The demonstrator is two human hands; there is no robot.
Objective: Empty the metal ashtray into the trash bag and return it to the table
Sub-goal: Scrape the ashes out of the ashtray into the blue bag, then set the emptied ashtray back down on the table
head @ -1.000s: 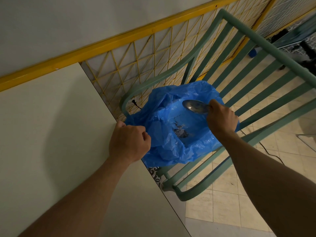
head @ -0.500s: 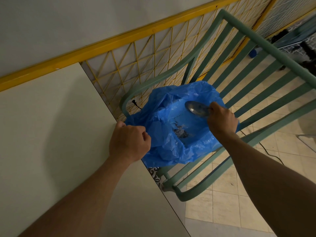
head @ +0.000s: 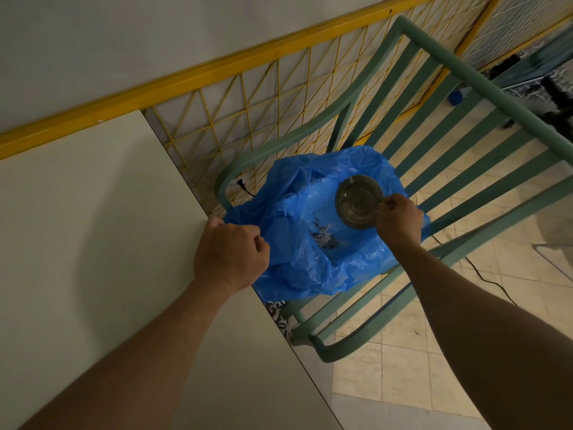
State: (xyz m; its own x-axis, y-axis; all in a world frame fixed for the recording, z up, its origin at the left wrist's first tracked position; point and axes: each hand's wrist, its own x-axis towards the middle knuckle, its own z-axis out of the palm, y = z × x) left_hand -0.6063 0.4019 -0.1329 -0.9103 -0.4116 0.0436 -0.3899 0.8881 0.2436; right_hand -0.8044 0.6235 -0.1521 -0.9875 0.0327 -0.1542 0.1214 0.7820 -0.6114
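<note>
The right hand [head: 398, 223] pinches the ashtray's [head: 358, 200] rim above the open trash bag [head: 310, 268], whose edge the left hand [head: 231, 252] clutches beside the table [head: 93, 243], which lies leftward.

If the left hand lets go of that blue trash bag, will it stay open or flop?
Probably flop: the blue trash bag is thin, crinkled film, its near edge bunched in the left hand. It likely weighs little, holding only a small ash pile. The chair under it may partly support it.
</note>
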